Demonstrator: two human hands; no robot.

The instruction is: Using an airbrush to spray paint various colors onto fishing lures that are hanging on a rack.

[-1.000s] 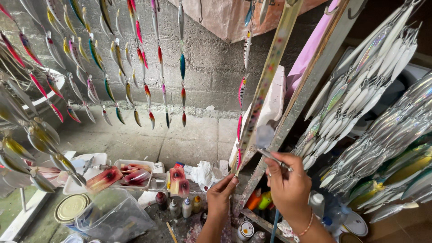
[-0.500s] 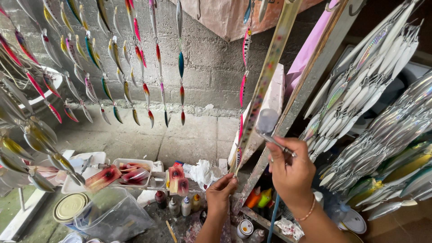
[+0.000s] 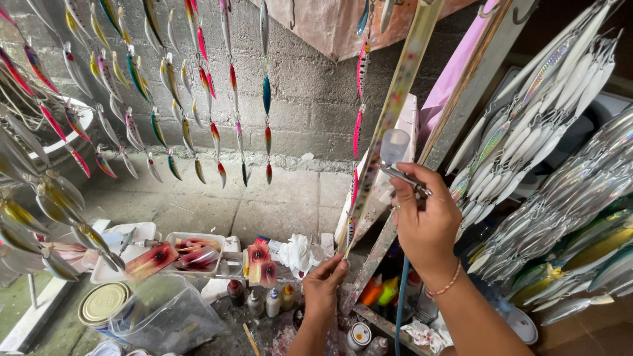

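My right hand (image 3: 427, 224) grips an airbrush (image 3: 403, 173) with a clear cup (image 3: 394, 145) on top, its nozzle pointing left at a hanging string of pink fishing lures (image 3: 358, 128). A blue hose (image 3: 399, 310) runs down from the airbrush. My left hand (image 3: 323, 287) is lower, with its fingers pinching the bottom end of that lure string near a paint-speckled slanted wooden slat (image 3: 395, 105).
Many painted lures (image 3: 165, 86) hang in strings on the left before a grey block wall. Racks of silver unpainted lures (image 3: 547, 132) fill the right. Below lie white trays (image 3: 191, 254), small paint bottles (image 3: 264, 303), a clear plastic tub (image 3: 178, 316) and a tin can (image 3: 102, 303).
My right hand has lifted the airbrush a little higher and closer to the pink lure string. My left hand stays at the string's lower end.
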